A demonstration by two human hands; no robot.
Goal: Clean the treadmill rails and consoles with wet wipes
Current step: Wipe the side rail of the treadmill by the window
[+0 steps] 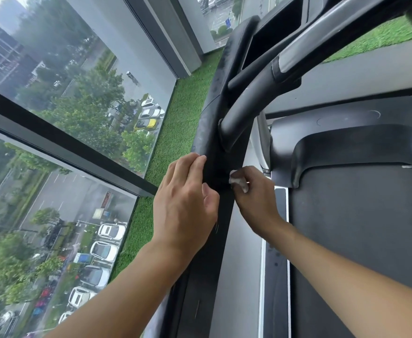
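- The camera on my head looks forward and down, tilted sideways, along the treadmill rail [207,132].
- It sits near, just above that rail.

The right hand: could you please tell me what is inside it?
A crumpled white wipe pokes out of the right hand, beside the black rail. The rest of the wipe is hidden inside the fist.

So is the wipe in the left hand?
No, the white wipe is held in the right hand, while the left hand rests bare on the black rail.
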